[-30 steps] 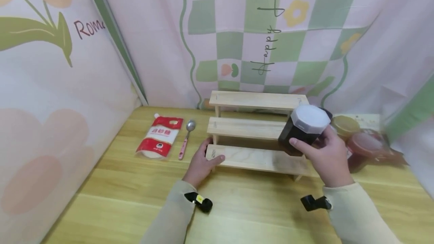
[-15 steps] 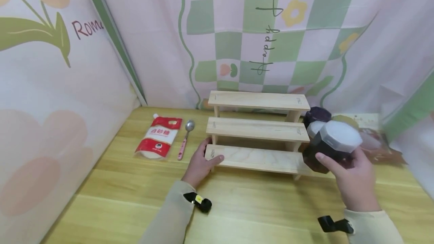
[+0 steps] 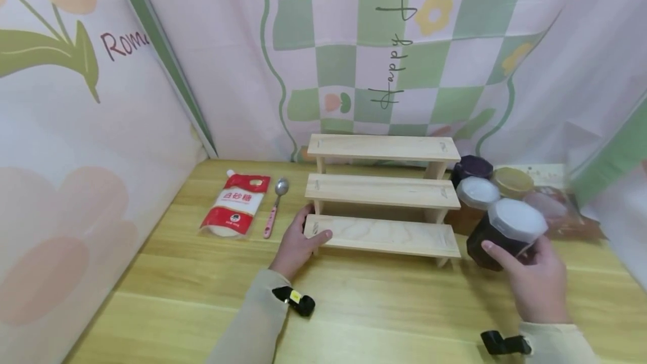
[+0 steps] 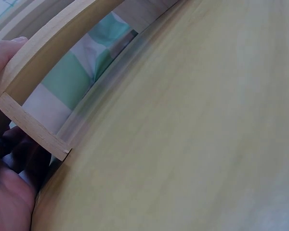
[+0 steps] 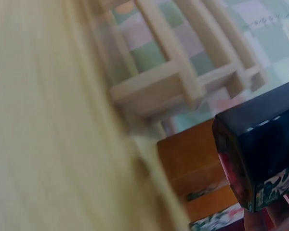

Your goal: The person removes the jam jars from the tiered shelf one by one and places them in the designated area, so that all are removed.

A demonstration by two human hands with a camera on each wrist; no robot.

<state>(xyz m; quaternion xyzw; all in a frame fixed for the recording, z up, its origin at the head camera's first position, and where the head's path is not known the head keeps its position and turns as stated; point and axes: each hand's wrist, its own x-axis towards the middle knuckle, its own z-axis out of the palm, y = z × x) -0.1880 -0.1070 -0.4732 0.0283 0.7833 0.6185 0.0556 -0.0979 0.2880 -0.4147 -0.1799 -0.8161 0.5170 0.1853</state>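
Note:
A three-tier wooden display shelf [image 3: 381, 233] stands on the table. My left hand [image 3: 295, 249] grips the left end of its bottom tier, thumb over the top and fingers around the end beside the leg [image 4: 33, 126]. To the right of the shelf, my right hand [image 3: 541, 282] holds a dark faceted jar [image 3: 497, 240] with a translucent white lid, slightly tilted. In the right wrist view the dark jar [image 5: 260, 132] shows a patterned band near one end. Behind it, an orange-brown jar [image 5: 190, 159] is partly hidden.
Close to the shelf's right end are a jar with a white lid [image 3: 477, 191], one with a dark purple lid [image 3: 472, 167] and one with a yellow lid [image 3: 513, 180]. A reddish clear package [image 3: 556, 209] lies beyond. Leftward lie a red-and-white sugar pouch [image 3: 236, 204] and a pink-handled spoon [image 3: 275, 206].
My right hand has carried the dark jar rightward and down, from over the shelf's right end to beside it. My left hand keeps its grip in the same place.

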